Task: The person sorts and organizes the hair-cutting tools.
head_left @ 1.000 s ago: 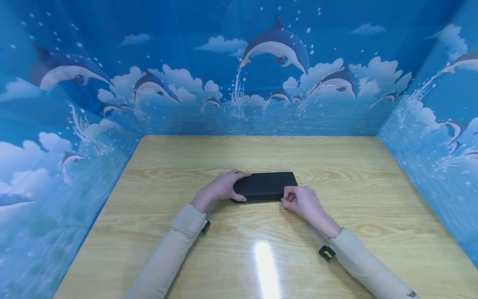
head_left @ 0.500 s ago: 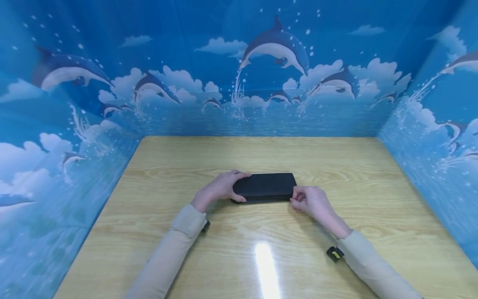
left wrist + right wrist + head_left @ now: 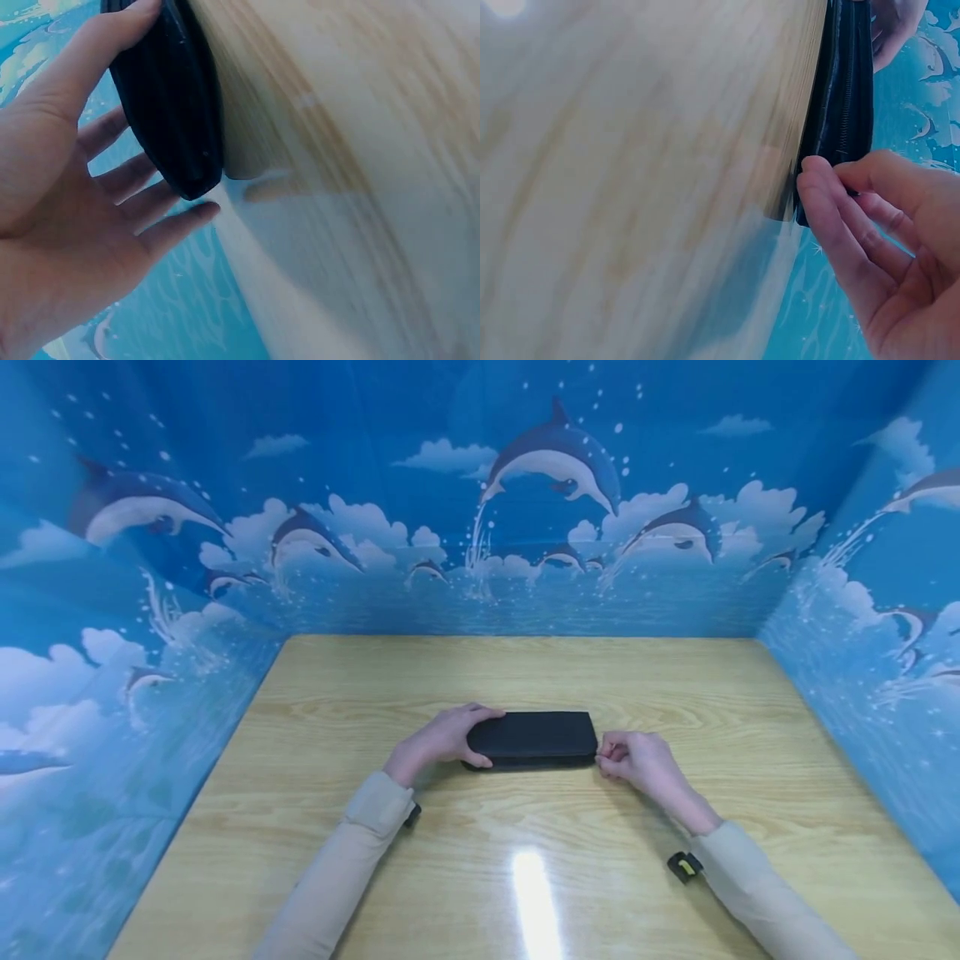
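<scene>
A slim black zippered case (image 3: 534, 735) lies flat near the middle of the table, its long side facing me. My left hand (image 3: 448, 735) grips the case's rounded left end, with the thumb on the near side and the fingers on the far side. At the near right corner my right hand (image 3: 645, 763) pinches the zipper pull between thumb and index finger. The fingertips hide the pull itself. In the right wrist view the zipper (image 3: 846, 112) runs along the side, its teeth together behind the fingers. The case's contents are hidden.
The case rests on a wood-grain table (image 3: 360, 877) with a bright light reflection near its front. A blue dolphin-print curtain (image 3: 420, 585) encloses the table at the back and both sides. A small black device (image 3: 684, 867) sits at the right sleeve.
My right hand has slid rightward along the near side of the case to its right corner. The left hand has stayed on the left end, and the case has hardly moved.
</scene>
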Action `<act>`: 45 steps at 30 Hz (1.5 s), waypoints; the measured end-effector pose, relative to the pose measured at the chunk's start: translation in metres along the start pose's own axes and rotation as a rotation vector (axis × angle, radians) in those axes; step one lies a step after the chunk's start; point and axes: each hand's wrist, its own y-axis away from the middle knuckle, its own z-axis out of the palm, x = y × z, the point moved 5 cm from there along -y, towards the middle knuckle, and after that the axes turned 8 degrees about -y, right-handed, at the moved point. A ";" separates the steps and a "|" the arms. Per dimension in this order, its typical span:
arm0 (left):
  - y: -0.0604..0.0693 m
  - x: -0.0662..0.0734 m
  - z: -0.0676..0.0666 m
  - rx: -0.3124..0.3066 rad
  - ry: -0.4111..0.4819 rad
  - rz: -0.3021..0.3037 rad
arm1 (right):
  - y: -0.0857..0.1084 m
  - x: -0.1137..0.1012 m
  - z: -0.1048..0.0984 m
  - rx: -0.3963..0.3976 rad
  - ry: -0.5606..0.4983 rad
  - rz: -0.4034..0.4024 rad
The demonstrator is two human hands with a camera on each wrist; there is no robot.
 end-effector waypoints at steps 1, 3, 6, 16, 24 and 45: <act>0.000 0.001 0.000 -0.007 -0.010 -0.008 | 0.000 0.000 0.000 -0.006 0.008 -0.002; 0.000 0.005 -0.001 -0.030 -0.046 -0.023 | -0.001 0.001 0.000 -0.013 0.018 0.005; -0.002 0.017 -0.002 -0.053 -0.105 -0.039 | 0.000 0.003 0.001 -0.022 0.001 0.041; -0.034 0.061 0.003 0.025 -0.196 -0.023 | -0.001 0.003 -0.001 0.025 0.059 -0.024; -0.045 0.066 0.008 -0.034 -0.298 -0.056 | -0.002 -0.002 -0.002 0.069 0.113 -0.145; -0.044 0.066 0.007 0.020 -0.323 -0.040 | -0.016 0.007 -0.011 0.069 0.113 -0.130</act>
